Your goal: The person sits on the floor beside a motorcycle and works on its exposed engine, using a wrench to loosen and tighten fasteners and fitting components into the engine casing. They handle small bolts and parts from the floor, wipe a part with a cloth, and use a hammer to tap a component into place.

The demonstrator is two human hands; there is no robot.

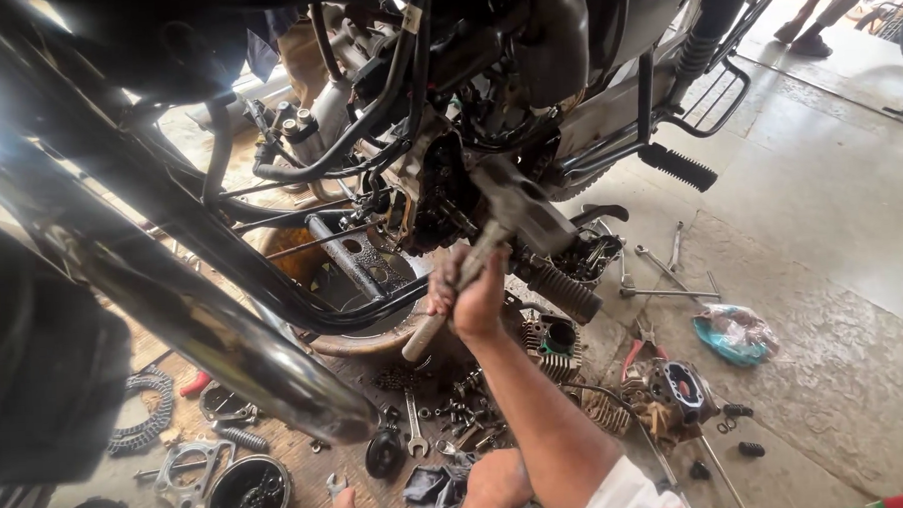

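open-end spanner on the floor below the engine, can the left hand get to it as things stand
Probably yes. The left hand rests on a dark rag close to the open-end spanner, with only small loose nuts and bolts between them. The right hand is busy gripping a tool handle higher up.

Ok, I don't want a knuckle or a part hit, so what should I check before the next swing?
1. Grip: right hand is closed around the hammer at mid-handle. Ok.
2. Hammer head: it is up at the engine, but contact is hidden. Cannot tell.
3. Other hand: left hand rests low on the dark rag, away from the hammer. Ok.
4. Swing path: the footpeg juts out close beside the right hand. Not ok.
5. Floor below: a wrench, a finned cylinder and small loose parts lie under the arm. Not ok.
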